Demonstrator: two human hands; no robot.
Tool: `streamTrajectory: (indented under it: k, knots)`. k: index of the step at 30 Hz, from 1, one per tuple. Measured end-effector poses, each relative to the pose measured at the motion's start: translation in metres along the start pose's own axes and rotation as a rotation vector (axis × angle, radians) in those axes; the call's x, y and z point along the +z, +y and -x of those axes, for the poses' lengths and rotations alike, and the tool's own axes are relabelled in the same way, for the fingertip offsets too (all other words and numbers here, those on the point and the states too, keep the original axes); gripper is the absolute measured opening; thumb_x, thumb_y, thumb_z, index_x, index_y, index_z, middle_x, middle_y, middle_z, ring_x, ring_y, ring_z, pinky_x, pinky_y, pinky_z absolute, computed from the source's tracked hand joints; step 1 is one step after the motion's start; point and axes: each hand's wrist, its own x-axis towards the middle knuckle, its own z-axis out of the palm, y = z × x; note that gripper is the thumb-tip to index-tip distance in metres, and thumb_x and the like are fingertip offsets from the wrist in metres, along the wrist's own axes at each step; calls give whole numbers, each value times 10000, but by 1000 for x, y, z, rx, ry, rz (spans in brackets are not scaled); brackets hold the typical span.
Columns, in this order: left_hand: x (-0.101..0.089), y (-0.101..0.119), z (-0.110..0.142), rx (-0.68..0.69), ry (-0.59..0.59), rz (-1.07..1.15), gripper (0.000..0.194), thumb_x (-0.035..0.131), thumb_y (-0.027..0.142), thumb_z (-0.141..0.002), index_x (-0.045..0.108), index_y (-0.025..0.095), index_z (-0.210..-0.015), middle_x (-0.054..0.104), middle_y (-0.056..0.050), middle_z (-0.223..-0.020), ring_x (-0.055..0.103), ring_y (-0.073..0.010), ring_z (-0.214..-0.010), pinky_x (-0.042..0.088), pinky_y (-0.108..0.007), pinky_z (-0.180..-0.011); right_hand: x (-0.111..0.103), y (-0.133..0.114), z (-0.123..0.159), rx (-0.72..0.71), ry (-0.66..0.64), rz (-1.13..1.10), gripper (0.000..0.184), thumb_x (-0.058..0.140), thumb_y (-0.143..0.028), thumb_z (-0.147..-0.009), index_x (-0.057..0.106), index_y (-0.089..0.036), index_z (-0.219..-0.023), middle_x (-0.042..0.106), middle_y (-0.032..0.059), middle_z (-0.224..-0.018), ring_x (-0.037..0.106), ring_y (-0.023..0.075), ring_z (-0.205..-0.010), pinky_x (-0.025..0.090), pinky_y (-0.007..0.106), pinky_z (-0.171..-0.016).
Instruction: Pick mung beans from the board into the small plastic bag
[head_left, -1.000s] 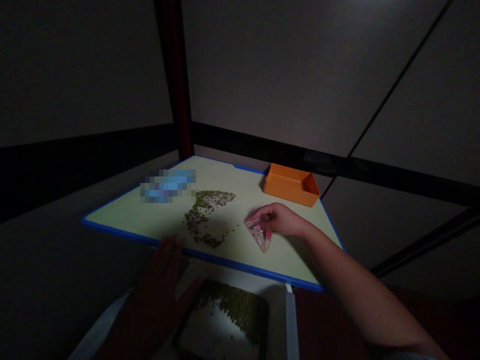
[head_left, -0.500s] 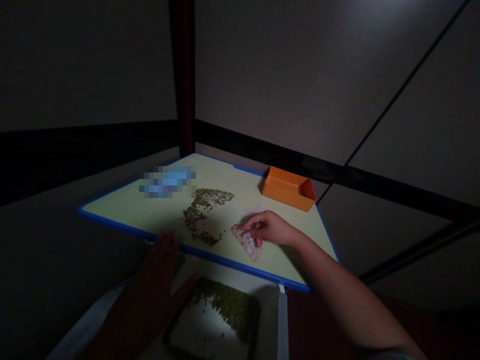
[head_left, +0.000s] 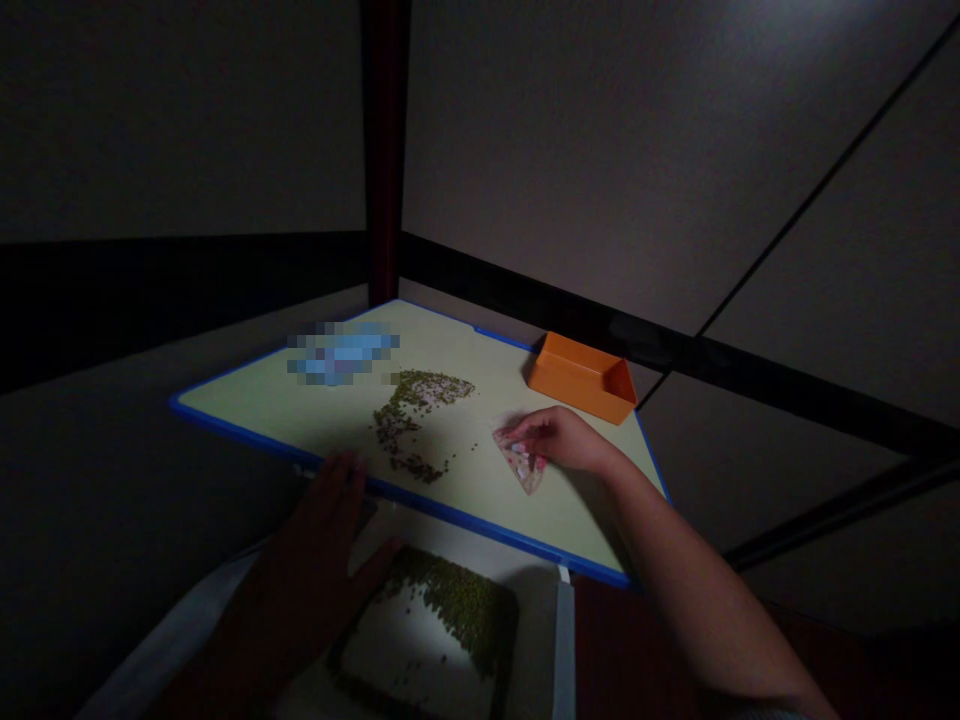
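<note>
In the head view, my right hand (head_left: 559,437) pinches a pinkish, spotted, triangular flat piece (head_left: 531,480) against the pale tabletop (head_left: 465,490). Whether it is plastic or cloth I cannot tell. Left of it lies a curved, patchy spread of small green beans or seeds (head_left: 431,387). My left hand (head_left: 334,520) is dark, with its fingers stretched out at the blue front edge of the tabletop and its thumb spread apart. Below that edge, close to the thumb, is a dark-rimmed tray (head_left: 512,612) with more green beans or seeds, heaped mostly at its far right side.
An orange open box (head_left: 577,378) stands at the tabletop's far right edge. A blurred-out blue item (head_left: 345,352) lies at the far left. Walls (head_left: 637,150) meet behind the tabletop at a dark red post (head_left: 384,150). The lighting is dim.
My right hand has moved a little right and away from me, taking the triangular piece farther from the beans. The left hand keeps its place at the edge. The view has shifted slightly.
</note>
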Motion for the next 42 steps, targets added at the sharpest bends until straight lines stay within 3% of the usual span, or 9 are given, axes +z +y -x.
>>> streamTrajectory:
  k: [6,10,13,18,22,26,35,42]
  knots:
    - [-1,0,1,2,-13,-13,816,410,611,-858,319,65,-1456,351,-221,-1543,297,-364,-1444,357,-545,-1114,0,-3,2,-111,147,93,436,669,-203,-782,653,-115,-1209,587,-23,-621,450,77,-520,384,207,-516]
    - [-1,1,0,-5,-25,-19,832,393,623,-856,321,43,-1448,354,-233,-1538,292,-362,-1446,356,-523,-1118,1,-4,4,-97,99,284,409,641,-156,-787,665,-114,-1193,674,31,-780,515,100,-604,414,221,-564]
    - [0,0,1,3,-19,-9,844,412,631,-847,297,67,-1463,341,-228,-1547,284,-367,-1448,356,-546,-1116,-1,-5,4,-90,118,419,339,607,-128,-799,704,-112,-1124,733,93,-983,620,154,-760,474,268,-688]
    - [-1,0,0,16,-4,-8,836,394,624,-855,305,49,-1456,351,-244,-1535,280,-371,-1447,364,-561,-1109,0,-4,1,-138,185,531,323,584,-170,-843,724,-181,-1134,729,90,-1143,672,223,-988,488,329,-864]
    - [-3,4,-3,22,13,-13,863,371,657,-849,322,38,-1448,380,-250,-1517,295,-365,-1442,376,-540,-1106,9,-6,-3,-137,240,595,340,541,-210,-886,709,-189,-1181,716,83,-1182,672,218,-1012,483,315,-874]
    - [-6,7,-3,53,22,-49,897,361,681,-846,371,-17,-1409,403,-293,-1484,331,-378,-1422,401,-513,-1092,20,-12,-6,-162,273,736,359,518,-215,-903,695,-186,-1214,732,90,-1139,644,209,-903,466,314,-808]
    - [-10,14,1,29,10,-17,853,422,626,-854,263,69,-1480,360,-239,-1532,294,-350,-1442,387,-500,-1104,33,-27,-16,-227,139,795,362,523,-203,-895,696,-180,-1212,741,114,-974,567,195,-795,414,317,-739]
    - [-11,16,1,20,3,18,854,410,632,-858,257,64,-1478,339,-234,-1546,268,-347,-1455,364,-500,-1123,32,-27,-27,-333,43,693,329,517,-177,-893,712,-231,-1152,736,62,-1066,597,191,-889,439,328,-812]
